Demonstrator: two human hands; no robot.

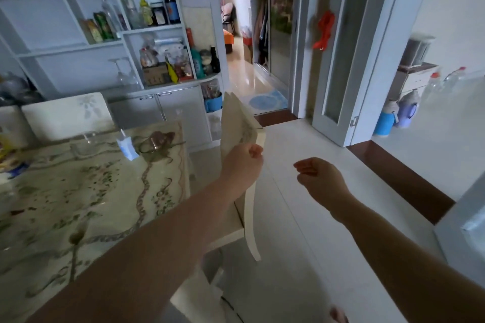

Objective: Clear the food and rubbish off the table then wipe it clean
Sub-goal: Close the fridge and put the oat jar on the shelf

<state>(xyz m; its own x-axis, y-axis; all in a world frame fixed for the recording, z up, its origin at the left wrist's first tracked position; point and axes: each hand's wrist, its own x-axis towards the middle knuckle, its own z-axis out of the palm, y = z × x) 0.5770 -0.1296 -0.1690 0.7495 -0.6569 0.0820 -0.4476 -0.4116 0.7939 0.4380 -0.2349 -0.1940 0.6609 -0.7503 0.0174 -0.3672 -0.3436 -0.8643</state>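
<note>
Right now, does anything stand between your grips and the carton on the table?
Yes: the white chair stands at the edge of the table, between both grips and the blue carton. The left grip holds its backrest; the right grip, curled and empty, is over the floor. Nothing else visibly blocks it.

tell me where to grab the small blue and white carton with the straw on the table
Pinch the carton across its flat side faces, low on the body, coming in from the near side of the table. The straw sticks out on top, so a grasp from above would likely snag it, and the carton looks tilted.
</note>
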